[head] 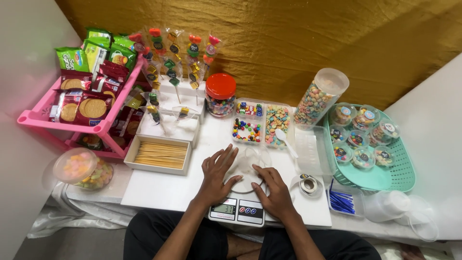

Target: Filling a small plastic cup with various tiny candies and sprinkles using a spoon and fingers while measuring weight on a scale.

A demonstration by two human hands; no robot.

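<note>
A small clear plastic tub point(248, 163) stands upright on the round white platform of a flat kitchen scale point(237, 210), whose lit display and row of buttons face the near edge of the counter, just in front of the compartment tray of coloured sweets.

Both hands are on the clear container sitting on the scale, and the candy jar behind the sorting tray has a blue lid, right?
Not quite. The head view shows the left hand and right hand on the clear container on the scale, but the candy jar behind the sorting tray has a red lid, not blue.
</note>
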